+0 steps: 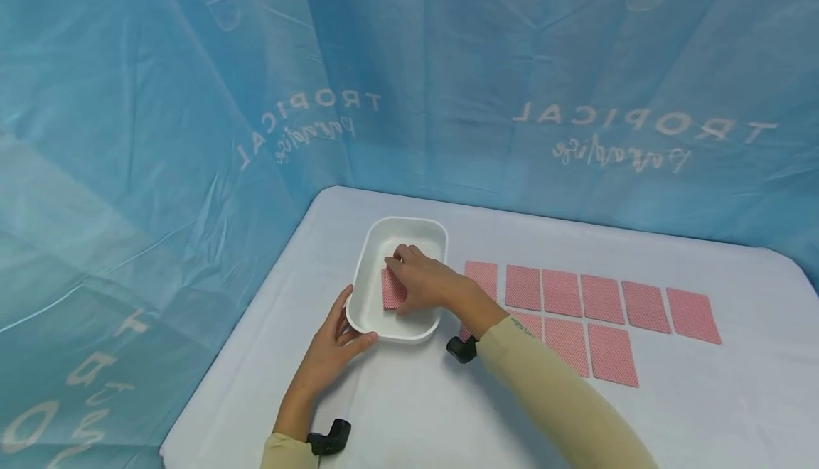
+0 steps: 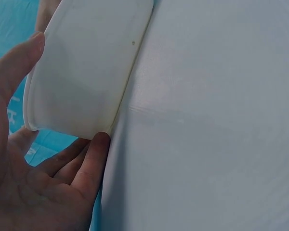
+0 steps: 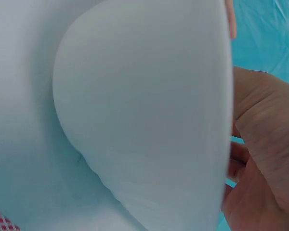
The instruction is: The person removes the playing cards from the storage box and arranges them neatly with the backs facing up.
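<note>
A white rectangular plastic basin (image 1: 412,328) stands on the table. My left hand (image 1: 325,357) holds its near left corner, the thumb at the rim and the other fingers along the outer wall. In the left wrist view, the left hand (image 2: 48,178) touches the basin's side (image 2: 86,67). Reaching inside from the right, my right hand (image 1: 425,281) grips red-patterned playing cards (image 1: 391,291), which lie face down in the basin. The basin's wall (image 3: 144,106) hides the cards and fingertips from the right wrist view, where part of the right hand (image 3: 265,144) shows.
Several face-down cards (image 1: 601,298) lie in two rows right of the basin, some partly behind the right forearm. A white cloth (image 1: 704,398) covers the table. Blue printed curtains (image 1: 448,85) hang behind and to the left. Each wrist wears a black camera (image 1: 330,438).
</note>
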A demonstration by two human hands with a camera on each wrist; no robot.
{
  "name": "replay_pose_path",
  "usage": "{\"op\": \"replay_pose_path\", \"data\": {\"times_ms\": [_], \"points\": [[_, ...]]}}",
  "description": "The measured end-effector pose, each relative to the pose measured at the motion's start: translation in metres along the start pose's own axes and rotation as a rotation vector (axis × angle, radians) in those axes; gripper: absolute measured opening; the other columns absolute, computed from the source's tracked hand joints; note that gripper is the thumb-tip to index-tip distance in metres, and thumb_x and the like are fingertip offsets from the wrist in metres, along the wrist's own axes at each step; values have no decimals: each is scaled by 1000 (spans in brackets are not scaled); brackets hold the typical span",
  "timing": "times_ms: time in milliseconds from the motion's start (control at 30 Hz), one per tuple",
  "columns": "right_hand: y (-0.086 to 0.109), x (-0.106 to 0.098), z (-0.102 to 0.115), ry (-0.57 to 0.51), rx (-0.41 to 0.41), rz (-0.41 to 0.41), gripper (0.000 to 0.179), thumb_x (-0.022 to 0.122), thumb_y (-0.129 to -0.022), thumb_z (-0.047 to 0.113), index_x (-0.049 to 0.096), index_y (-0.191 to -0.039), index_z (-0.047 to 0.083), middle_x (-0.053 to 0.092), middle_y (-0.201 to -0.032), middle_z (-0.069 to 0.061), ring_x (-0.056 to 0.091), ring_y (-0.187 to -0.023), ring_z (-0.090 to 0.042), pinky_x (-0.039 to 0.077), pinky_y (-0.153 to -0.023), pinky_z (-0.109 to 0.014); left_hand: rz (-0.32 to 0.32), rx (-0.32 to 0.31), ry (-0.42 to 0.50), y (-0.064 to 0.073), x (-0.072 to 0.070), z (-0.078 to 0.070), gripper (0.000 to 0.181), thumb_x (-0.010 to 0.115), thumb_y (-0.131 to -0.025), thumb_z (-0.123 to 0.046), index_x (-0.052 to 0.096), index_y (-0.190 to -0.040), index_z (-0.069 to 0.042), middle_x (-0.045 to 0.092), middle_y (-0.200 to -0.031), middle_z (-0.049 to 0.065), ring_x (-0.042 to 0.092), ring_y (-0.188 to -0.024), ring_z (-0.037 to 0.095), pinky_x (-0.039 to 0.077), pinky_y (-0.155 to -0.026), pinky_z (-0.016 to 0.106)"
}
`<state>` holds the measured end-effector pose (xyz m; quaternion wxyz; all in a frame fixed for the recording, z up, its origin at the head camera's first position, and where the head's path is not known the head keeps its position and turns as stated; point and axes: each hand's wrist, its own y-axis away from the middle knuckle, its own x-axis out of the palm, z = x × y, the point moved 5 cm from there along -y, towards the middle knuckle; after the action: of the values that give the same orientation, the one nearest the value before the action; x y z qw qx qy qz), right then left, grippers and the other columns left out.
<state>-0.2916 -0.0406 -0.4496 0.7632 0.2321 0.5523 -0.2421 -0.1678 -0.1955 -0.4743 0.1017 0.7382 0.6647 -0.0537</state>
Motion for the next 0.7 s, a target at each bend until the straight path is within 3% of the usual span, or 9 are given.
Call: {"op": "replay_pose_path", "data": {"times_ms": [700], "points": [[26,-32,11,22,-43,-84,90,83,-72,41,40,-145,10,38,-130,-1,36,-115,-15,45,-82,-23,-20,-42,-29,3,2,-2,95,76,-85,-21,12,-155,-23,29,-153,13,38,-134,30,39,-100,45]]}}
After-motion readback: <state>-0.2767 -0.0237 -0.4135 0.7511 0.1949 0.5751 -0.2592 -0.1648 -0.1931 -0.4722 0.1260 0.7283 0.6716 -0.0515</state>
